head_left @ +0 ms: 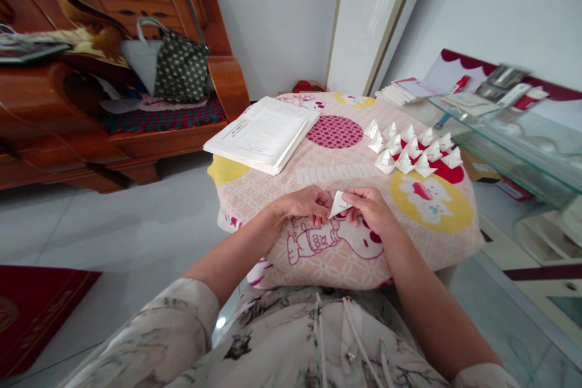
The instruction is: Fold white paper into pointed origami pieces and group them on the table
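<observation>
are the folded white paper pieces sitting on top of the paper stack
No, the folded paper pieces stand on the tablecloth's right side, apart from the paper stack.

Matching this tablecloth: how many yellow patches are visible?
3 yellow patches: left patch, partly under the paper stack; far patch, at the back; right patch, beside the right hand. Others may be hidden.

Paper stack blocks left, folded papers right; gap between.
</observation>
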`<state>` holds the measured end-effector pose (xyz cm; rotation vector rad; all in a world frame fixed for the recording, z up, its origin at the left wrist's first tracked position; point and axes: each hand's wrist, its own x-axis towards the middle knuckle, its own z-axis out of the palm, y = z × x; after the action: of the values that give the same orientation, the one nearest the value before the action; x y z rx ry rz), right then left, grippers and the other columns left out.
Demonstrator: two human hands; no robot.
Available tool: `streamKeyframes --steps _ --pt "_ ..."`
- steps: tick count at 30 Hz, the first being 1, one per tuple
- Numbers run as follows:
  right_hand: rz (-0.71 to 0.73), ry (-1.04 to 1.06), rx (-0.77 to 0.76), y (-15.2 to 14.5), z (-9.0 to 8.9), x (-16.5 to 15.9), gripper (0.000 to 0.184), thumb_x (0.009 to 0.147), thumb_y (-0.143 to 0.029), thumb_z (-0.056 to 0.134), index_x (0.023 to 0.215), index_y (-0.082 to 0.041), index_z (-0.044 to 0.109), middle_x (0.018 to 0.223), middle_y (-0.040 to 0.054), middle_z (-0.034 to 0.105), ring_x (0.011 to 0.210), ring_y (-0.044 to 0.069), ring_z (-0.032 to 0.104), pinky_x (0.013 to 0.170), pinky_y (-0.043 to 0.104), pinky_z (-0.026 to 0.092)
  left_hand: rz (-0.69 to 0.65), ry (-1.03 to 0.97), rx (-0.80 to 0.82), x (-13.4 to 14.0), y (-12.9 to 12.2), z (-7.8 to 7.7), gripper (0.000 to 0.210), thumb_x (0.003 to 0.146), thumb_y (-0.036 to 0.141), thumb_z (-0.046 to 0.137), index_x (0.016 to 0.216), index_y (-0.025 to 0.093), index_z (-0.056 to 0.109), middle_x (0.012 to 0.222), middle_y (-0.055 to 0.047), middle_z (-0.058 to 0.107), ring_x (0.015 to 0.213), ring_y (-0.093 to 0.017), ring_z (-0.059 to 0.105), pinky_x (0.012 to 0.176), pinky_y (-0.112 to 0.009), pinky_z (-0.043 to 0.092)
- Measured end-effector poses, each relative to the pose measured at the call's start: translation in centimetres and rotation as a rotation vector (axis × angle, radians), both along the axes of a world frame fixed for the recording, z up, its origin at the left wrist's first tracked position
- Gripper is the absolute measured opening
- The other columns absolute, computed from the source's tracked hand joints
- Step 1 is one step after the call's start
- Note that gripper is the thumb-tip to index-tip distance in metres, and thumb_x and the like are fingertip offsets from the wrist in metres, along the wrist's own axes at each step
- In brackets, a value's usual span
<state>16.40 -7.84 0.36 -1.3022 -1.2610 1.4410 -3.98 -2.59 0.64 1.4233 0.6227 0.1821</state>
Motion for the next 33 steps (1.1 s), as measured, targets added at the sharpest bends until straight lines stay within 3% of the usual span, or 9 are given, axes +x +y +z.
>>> streamKeyframes --steps 10,18,25,33 --pt "-0.039 0.028 -0.047 -0.25 -0.23 -0.47 0.032 0.064 -0.044 0.081 0.067 -0.015 0.067 0.056 0.0056 0.071 0.036 0.013 0.057 0.032 0.020 0.043 0.058 -0.028 0.074 0.11 -0.52 -0.32 0.010 0.068 0.013 0.066 0.062 0.015 0.058 0.052 0.004 0.061 0.044 -0.008 0.057 0.043 -0.015 0.042" --pt "-0.080 0.008 0.036 -0.50 -0.05 -0.80 0.032 0.066 -0.044 0.080 0.066 -0.015 0.067 0.056 0.0064 0.071 0.037 0.013 0.058 0.033 0.020 0.043 0.057 -0.075 -0.007 0.23 -0.14 0.03 0.017 0.074 0.024 0.067 0.081 0.009 0.071 0.074 -0.007 0.073 0.060 -0.011 0.068 0.052 -0.016 0.050" --pt "-0.106 -0.046 0.099 -0.44 -0.43 -0.77 0.034 0.071 -0.047 0.078 0.068 -0.015 0.067 0.058 0.0062 0.071 0.040 0.014 0.061 0.036 0.020 0.046 0.129 -0.087 -0.024 0.82 -0.39 -0.03 0.015 0.072 0.025 0.068 0.075 0.011 0.068 0.068 -0.006 0.071 0.058 -0.012 0.067 0.050 -0.017 0.050" --pt "-0.088 -0.035 0.165 -0.37 -0.91 -0.68 0.034 0.075 -0.048 0.076 0.075 -0.015 0.068 0.058 0.0051 0.072 0.044 0.016 0.064 0.040 0.021 0.050 0.103 -0.111 -0.014 0.65 -0.02 -0.70 0.034 0.073 0.039 0.078 0.084 0.008 0.070 0.071 -0.006 0.071 0.055 -0.010 0.065 0.048 -0.015 0.048"
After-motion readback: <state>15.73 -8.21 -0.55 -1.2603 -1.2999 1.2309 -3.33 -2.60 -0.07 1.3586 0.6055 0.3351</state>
